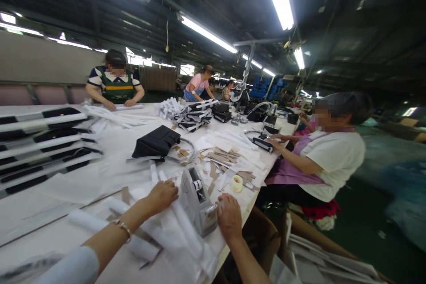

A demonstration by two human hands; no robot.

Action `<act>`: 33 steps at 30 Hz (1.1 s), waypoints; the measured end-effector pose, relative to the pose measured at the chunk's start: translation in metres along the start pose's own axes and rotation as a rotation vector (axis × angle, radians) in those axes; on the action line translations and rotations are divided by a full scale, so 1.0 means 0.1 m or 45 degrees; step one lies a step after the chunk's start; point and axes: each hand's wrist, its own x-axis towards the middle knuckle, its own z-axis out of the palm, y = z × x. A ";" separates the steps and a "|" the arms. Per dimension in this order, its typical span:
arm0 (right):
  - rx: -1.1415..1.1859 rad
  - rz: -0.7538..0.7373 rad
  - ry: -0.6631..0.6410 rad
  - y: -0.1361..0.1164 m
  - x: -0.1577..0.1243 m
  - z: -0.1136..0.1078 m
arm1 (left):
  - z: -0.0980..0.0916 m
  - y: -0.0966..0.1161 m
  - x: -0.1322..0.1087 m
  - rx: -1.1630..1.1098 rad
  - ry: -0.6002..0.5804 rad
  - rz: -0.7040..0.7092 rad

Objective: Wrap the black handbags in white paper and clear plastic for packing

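A grey tape dispenser (195, 204) stands on the white table near its front edge. My right hand (230, 217) is at its near end, fingers bent and closed at the cutting edge, where clear tape glints. On the other side of the dispenser, my left hand (163, 195) hovers low over white paper rolls (188, 226), its fingers curled. What is under those fingers is hidden. A bracelet circles the left wrist. Beyond the dispenser rests a black handbag (155, 144) with a wrapped handle loop. To the right of the dispenser lies a roll of cream tape (236, 183).
Wrapped black-and-white pieces (43, 142) are stacked at left. Cardboard scraps (222, 157) and more bags (193, 117) cover the table's middle. Co-workers sit at right (319, 151) and stand across the table (115, 84). A carton with flat sheets (319, 257) is below right.
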 end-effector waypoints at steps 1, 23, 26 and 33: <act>0.013 -0.002 0.014 0.00 0.00 0.01 | -0.03 0.00 -0.04 0.023 0.002 -0.024; -0.020 0.015 0.069 -0.06 0.01 -0.02 | -0.88 0.78 -0.53 -0.260 -0.154 0.058; 0.001 0.030 0.045 -0.06 0.01 -0.02 | -0.65 0.87 -0.49 -0.264 -0.172 0.125; 0.023 0.056 0.035 -0.02 0.00 0.02 | -0.37 1.03 -0.33 -0.089 -0.220 0.176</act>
